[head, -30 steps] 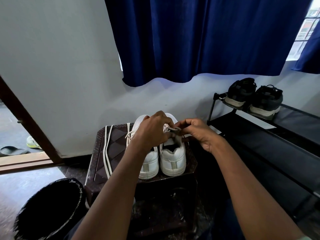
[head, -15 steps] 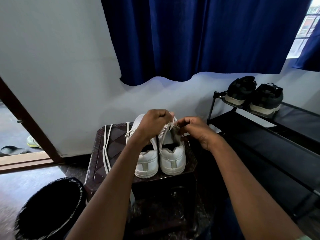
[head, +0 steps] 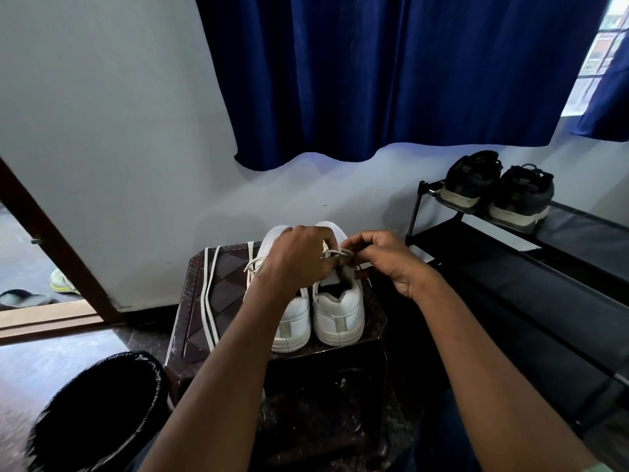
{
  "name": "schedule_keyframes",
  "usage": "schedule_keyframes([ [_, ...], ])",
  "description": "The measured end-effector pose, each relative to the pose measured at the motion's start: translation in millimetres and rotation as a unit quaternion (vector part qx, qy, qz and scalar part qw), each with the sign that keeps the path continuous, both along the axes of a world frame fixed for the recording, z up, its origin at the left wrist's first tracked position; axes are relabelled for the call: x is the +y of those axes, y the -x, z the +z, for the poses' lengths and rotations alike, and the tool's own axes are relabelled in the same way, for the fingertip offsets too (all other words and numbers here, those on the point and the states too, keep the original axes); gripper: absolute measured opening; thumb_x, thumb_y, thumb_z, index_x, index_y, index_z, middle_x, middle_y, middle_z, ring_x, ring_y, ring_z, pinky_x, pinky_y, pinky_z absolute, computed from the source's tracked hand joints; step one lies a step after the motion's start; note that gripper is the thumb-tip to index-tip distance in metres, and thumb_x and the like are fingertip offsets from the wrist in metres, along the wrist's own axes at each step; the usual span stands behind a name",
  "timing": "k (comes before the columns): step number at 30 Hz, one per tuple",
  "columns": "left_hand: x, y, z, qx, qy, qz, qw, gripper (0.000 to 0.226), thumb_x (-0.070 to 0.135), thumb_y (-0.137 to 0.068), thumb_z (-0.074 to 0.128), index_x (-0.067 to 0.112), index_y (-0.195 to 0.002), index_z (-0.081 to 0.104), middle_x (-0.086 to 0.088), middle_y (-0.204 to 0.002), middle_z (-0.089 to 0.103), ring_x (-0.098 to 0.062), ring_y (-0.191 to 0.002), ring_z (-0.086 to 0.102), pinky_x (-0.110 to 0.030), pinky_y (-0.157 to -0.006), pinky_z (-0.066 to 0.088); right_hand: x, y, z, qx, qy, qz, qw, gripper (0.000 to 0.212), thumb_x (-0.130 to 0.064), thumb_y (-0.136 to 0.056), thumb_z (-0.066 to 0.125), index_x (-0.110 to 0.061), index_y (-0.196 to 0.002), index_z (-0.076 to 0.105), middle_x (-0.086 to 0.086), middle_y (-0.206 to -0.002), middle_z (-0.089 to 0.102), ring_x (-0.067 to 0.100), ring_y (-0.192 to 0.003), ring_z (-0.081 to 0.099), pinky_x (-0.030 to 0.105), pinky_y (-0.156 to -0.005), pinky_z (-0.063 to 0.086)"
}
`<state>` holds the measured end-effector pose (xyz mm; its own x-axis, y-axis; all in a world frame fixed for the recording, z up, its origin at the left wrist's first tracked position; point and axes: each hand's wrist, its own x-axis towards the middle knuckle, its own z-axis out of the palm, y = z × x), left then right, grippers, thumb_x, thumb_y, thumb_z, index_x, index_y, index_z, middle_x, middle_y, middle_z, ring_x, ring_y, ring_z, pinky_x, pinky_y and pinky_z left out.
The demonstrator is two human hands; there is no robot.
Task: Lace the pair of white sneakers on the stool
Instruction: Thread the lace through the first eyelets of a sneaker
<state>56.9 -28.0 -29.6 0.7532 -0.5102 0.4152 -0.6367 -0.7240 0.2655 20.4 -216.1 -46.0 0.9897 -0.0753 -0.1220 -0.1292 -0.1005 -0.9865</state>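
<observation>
- Both forearms are bare from wrist to elbow, with no watch, ring or band on either.
- The left hand (head: 299,258) and right hand (head: 386,260) wear no gloves.
- A pale green sleeve edge (head: 606,466) shows at the right arm's lower corner.

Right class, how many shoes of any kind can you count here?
6: two white sneakers on the stool, two dark shoes on the rack, a yellow-soled shoe and dark sandal outside the doorway. Others may be hidden.
</observation>
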Motion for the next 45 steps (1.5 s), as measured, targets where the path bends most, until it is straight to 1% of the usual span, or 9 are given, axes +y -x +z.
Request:
schedule_keyframes([
  [7,-7,2,6,0.032,0.213,-0.030,0.976,0.012,0.025,-0.090,0.074,0.019,-0.080,0.069,0.011,-0.083,0.066,-0.009,-0.075,0.063,-0.030,-0.071,0.050,0,-1,-1,-0.004,-0.006,-0.002,1.000,0.024,0.010,-0.086,0.060,-0.002,-0.102,0.075,0.011,-0.093,0.072,0.014,-0.076,0.070,0.028,-0.059,0.056],
  [11,-11,11,25,0.260,0.510,-0.092,0.815,0.030,0.021,-0.109,0.049,0.008,-0.083,0.054,0.000,-0.067,0.060,-0.016,-0.062,0.059,-0.033,-0.064,0.051,0,-2,-1,-0.002,-0.006,0.010,1.000,0.030,0.015,-0.083,0.057,0.004,-0.106,0.074,0.013,-0.091,0.071,0.018,-0.080,0.068,0.029,-0.060,0.057],
  [15,3,-1,12,0.094,0.223,0.003,0.970,0.027,0.043,-0.093,0.070,0.024,-0.104,0.055,0.009,-0.076,0.063,-0.010,-0.063,0.058,-0.030,-0.064,0.047,1,-2,0,-0.001,-0.001,0.000,1.000,0.027,0.013,-0.085,0.059,-0.001,-0.100,0.076,0.010,-0.088,0.074,0.016,-0.078,0.070,0.028,-0.060,0.057],
  [19,2,-1,1,-0.038,-0.020,0.014,0.999,0.023,0.050,-0.083,0.073,0.030,-0.094,0.070,0.003,-0.081,0.074,-0.025,-0.077,0.067,-0.034,-0.085,0.041,1,0,-2,-0.002,-0.007,0.003,1.000,0.023,0.008,-0.086,0.065,-0.006,-0.100,0.077,0.009,-0.087,0.076,0.014,-0.077,0.071,0.028,-0.061,0.057],
  [24,-7,-2,3,0.020,0.190,-0.013,0.981,0.016,0.032,-0.095,0.064,0.032,-0.080,0.069,0.008,-0.085,0.064,-0.009,-0.076,0.059,-0.035,-0.079,0.043,-1,-2,-2,-0.003,-0.008,-0.003,1.000,0.026,0.012,-0.084,0.062,-0.005,-0.097,0.077,0.012,-0.093,0.074,0.020,-0.085,0.072,0.033,-0.065,0.059],
  [28,-15,6,18,0.222,0.449,-0.031,0.865,0.034,0.028,-0.111,0.040,0.008,-0.091,0.058,-0.011,-0.074,0.062,-0.012,-0.062,0.055,-0.028,-0.062,0.043,0,-1,-1,-0.008,0.002,0.011,1.000,0.028,0.013,-0.082,0.060,-0.001,-0.100,0.076,0.013,-0.092,0.075,0.022,-0.085,0.071,0.033,-0.068,0.059],
  [32,-4,5,7,0.096,0.144,0.043,0.984,0.027,0.043,-0.101,0.057,0.020,-0.108,0.046,0.003,-0.081,0.067,-0.027,-0.077,0.063,-0.039,-0.081,0.043,0,1,0,-0.013,0.004,0.006,1.000,0.028,0.011,-0.085,0.062,-0.009,-0.098,0.078,0.011,-0.094,0.076,0.022,-0.086,0.072,0.034,-0.069,0.060],
  [38,2,-2,5,0.042,0.243,0.185,0.951,0.018,0.017,-0.101,0.047,0.017,-0.119,0.049,0.001,-0.099,0.069,-0.030,-0.099,0.064,-0.036,-0.086,0.023,7,4,1,-0.117,0.114,0.013,0.986,0.022,0.004,-0.085,0.075,-0.016,-0.092,0.079,0.010,-0.089,0.075,0.014,-0.070,0.067,0.026,-0.055,0.055],
  [45,14,-6,6,-0.084,0.172,0.232,0.954,0.036,0.016,-0.087,0.067,0.026,-0.120,0.058,-0.003,-0.128,0.047,-0.028,-0.120,0.044,-0.039,-0.096,0.032,10,-4,-6,-0.177,0.261,0.008,0.949,0.023,-0.005,-0.079,0.081,-0.027,-0.084,0.078,-0.011,-0.070,0.071,0.005,-0.064,0.065,0.025,-0.056,0.056],
])
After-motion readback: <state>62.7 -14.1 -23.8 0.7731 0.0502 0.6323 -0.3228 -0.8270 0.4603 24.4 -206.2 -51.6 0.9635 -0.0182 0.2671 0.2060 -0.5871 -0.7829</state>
